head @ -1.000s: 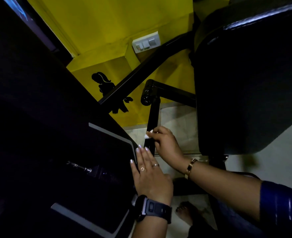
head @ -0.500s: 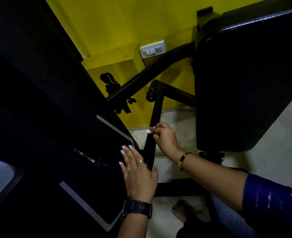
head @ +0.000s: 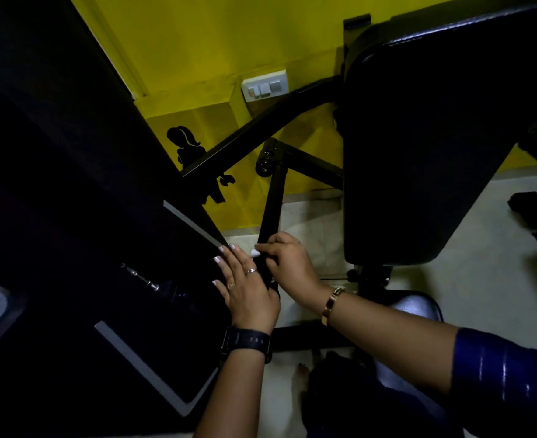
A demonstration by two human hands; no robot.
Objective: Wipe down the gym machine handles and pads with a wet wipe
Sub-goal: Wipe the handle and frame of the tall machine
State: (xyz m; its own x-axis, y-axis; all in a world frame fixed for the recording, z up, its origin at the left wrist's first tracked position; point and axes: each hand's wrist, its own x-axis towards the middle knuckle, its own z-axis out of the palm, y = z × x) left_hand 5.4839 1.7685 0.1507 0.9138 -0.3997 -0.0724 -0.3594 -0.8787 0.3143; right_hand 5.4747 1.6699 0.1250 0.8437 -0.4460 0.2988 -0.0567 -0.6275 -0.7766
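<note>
A thin black machine bar [head: 271,203] runs from a round pivot down to my hands at centre frame. My right hand [head: 287,263] is curled round this bar, pinching a small white wet wipe [head: 255,252] against it; only a corner of the wipe shows. My left hand [head: 248,292] lies flat with straight fingers on the dark panel [head: 178,279] just left of the bar. A large black pad [head: 428,147] fills the upper right.
A sloping black frame bar [head: 260,134] crosses in front of the yellow wall [head: 216,36], which carries a switch plate [head: 264,86]. Pale floor tiles [head: 488,263] lie at the right. My foot [head: 302,374] shows below the hands.
My right hand with the wipe has slid down the thin bar toward my left hand. The left hand stays flat on the dark panel. The view has shifted slightly.
</note>
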